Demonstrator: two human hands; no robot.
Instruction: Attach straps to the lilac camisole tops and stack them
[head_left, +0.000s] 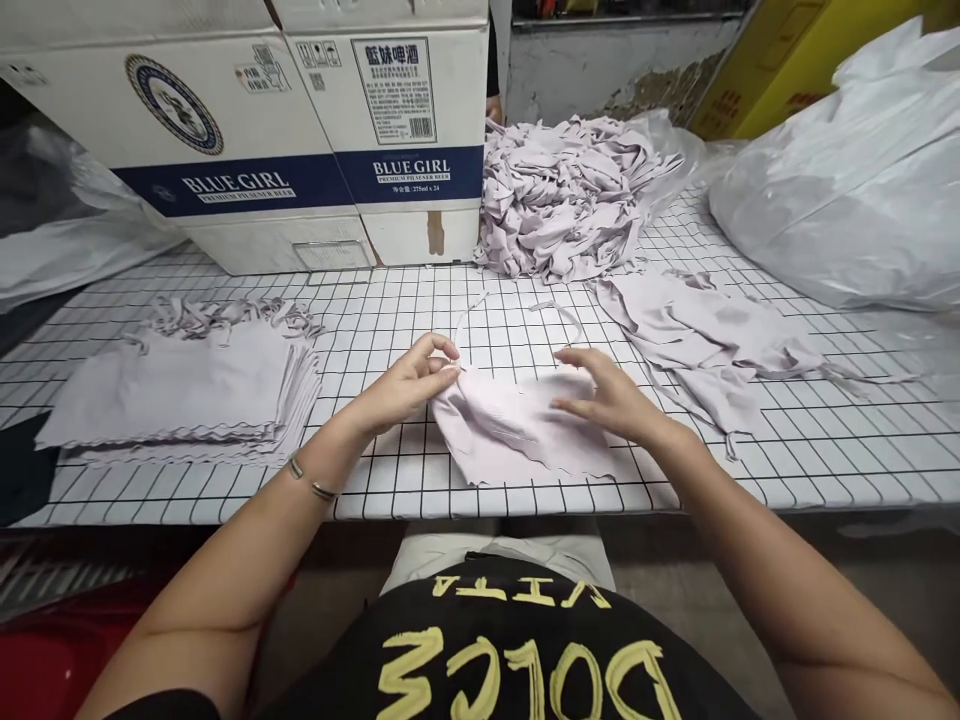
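A pale lilac cloth piece [517,430] with thin straps lies on the grid-patterned table [390,310] right in front of me. My left hand [409,385] pinches its upper left corner between thumb and fingers. My right hand [607,395] lies on the cloth's right side with fingers spread and slightly curled, pressing it flat. A thin metal bangle sits on my left wrist.
A neat stack of flat lilac pieces [180,385] lies at the left. A loose heap of the same cloth [570,195] sits at the back, with a few spread pieces [705,330] to the right. Blue Girl cartons [300,130] stand behind; a white plastic bag [847,180] fills the right.
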